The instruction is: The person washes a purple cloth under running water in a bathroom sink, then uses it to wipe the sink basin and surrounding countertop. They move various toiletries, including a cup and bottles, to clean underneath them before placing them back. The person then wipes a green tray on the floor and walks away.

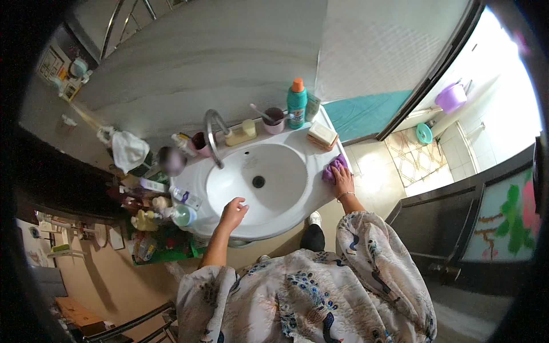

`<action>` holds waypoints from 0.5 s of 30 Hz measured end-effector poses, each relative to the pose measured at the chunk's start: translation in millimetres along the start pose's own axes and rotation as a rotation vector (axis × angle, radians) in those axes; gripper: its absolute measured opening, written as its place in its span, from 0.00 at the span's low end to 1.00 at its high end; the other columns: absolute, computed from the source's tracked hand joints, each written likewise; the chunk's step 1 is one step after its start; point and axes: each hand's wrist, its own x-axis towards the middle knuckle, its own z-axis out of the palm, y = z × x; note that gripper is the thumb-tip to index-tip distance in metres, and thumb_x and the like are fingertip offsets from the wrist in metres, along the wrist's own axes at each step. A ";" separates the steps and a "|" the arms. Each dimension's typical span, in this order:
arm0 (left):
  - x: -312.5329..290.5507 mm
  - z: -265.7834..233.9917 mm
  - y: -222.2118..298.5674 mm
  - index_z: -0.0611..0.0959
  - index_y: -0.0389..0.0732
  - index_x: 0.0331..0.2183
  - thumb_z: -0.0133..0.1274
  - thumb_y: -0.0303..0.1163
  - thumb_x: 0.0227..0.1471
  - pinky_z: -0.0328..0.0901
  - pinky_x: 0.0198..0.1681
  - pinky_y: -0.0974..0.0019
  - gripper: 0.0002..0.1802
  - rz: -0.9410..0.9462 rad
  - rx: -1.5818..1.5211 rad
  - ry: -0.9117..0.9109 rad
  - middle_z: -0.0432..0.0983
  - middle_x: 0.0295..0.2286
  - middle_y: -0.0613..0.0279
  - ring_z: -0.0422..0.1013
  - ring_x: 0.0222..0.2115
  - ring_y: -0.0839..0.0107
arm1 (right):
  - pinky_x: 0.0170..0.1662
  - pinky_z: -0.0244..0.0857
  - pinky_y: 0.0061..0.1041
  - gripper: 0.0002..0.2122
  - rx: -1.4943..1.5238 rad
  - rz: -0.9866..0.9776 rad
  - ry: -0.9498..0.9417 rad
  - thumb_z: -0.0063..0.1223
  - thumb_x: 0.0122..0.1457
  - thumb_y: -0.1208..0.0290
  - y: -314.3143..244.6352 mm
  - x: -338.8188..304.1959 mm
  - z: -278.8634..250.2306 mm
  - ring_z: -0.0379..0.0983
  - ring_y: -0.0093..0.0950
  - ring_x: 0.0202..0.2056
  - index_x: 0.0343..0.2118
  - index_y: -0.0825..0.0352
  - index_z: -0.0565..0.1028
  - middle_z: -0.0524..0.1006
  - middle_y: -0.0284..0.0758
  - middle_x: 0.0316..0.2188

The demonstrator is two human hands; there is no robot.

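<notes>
My right hand presses a bunched purple cloth against the right rim of the white washbasin. Its fingers are bent over the cloth. Over the near left part of the bowl is my left hand, holding nothing, its fingers loosely bent and a little apart. A curved metal tap reaches over the bowl from the back, and a dark drain shows at the bottom. Beyond the cloth, a pale soap bar rests on a brownish stack at the back right corner.
Along the back ledge stand a teal bottle with an orange cap, a pink cup with a toothbrush and a yellowish soap dispenser. Several bottles and a clear jar crowd the left side. A dark door stands at the right.
</notes>
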 end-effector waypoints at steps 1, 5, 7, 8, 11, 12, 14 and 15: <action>21.2 20.9 -3.4 0.75 0.37 0.42 0.56 0.35 0.47 0.67 0.33 0.62 0.20 0.050 -0.002 0.020 0.75 0.29 0.52 0.73 0.30 0.64 | 0.58 0.51 0.38 0.28 0.038 -0.025 -0.020 0.52 0.45 0.74 11.0 13.1 -3.3 0.53 0.40 0.58 0.54 0.54 0.64 0.60 0.37 0.58; 93.7 96.5 57.8 0.71 0.37 0.48 0.55 0.32 0.47 0.67 0.42 0.62 0.25 0.229 -0.084 -0.030 0.73 0.39 0.49 0.72 0.39 0.61 | 0.54 0.58 0.34 0.30 0.323 0.060 0.016 0.52 0.43 0.78 47.4 65.3 -12.2 0.64 0.39 0.51 0.54 0.58 0.64 0.69 0.40 0.50; 152.3 135.2 65.9 0.65 0.38 0.54 0.52 0.33 0.50 0.62 0.49 0.64 0.29 0.317 -0.209 -0.030 0.67 0.49 0.50 0.67 0.47 0.61 | 0.51 0.62 0.33 0.30 0.739 0.274 0.140 0.50 0.44 0.80 53.6 89.4 -6.3 0.68 0.39 0.47 0.55 0.60 0.62 0.70 0.41 0.48; 169.7 142.4 94.0 0.62 0.39 0.55 0.50 0.39 0.52 0.58 0.52 0.63 0.32 0.200 -0.419 -0.101 0.62 0.52 0.52 0.60 0.52 0.63 | 0.49 0.64 0.31 0.29 0.959 0.293 0.119 0.48 0.46 0.80 45.9 98.3 -26.8 0.70 0.36 0.45 0.56 0.64 0.60 0.71 0.42 0.47; 222.1 164.3 168.2 0.58 0.41 0.58 0.40 0.57 0.53 0.50 0.57 0.59 0.39 -0.009 -0.759 -0.105 0.56 0.56 0.56 0.51 0.58 0.65 | 0.48 0.64 0.24 0.27 1.175 0.278 0.016 0.46 0.48 0.80 79.8 132.6 -10.5 0.69 0.28 0.46 0.55 0.66 0.63 0.72 0.40 0.45; 235.5 168.9 178.4 0.58 0.41 0.58 0.38 0.60 0.53 0.50 0.56 0.59 0.41 -0.056 -0.778 -0.087 0.56 0.57 0.58 0.51 0.58 0.66 | 0.49 0.63 0.22 0.24 1.150 0.311 -0.116 0.44 0.49 0.79 74.1 145.4 -25.0 0.67 0.28 0.47 0.53 0.68 0.65 0.71 0.39 0.46; 258.8 178.7 190.3 0.57 0.41 0.59 0.36 0.63 0.52 0.50 0.55 0.60 0.43 -0.077 -0.780 -0.106 0.55 0.58 0.60 0.53 0.56 0.68 | 0.46 0.65 0.21 0.23 1.239 0.380 -0.246 0.44 0.50 0.77 80.1 163.6 -23.1 0.70 0.27 0.42 0.52 0.69 0.67 0.73 0.37 0.43; 265.6 181.2 188.2 0.56 0.41 0.59 0.36 0.63 0.52 0.50 0.54 0.60 0.44 -0.066 -0.768 -0.119 0.54 0.58 0.60 0.54 0.55 0.69 | 0.45 0.66 0.21 0.23 1.273 0.429 -0.319 0.44 0.49 0.77 74.4 168.9 -30.3 0.71 0.26 0.41 0.52 0.69 0.67 0.73 0.37 0.42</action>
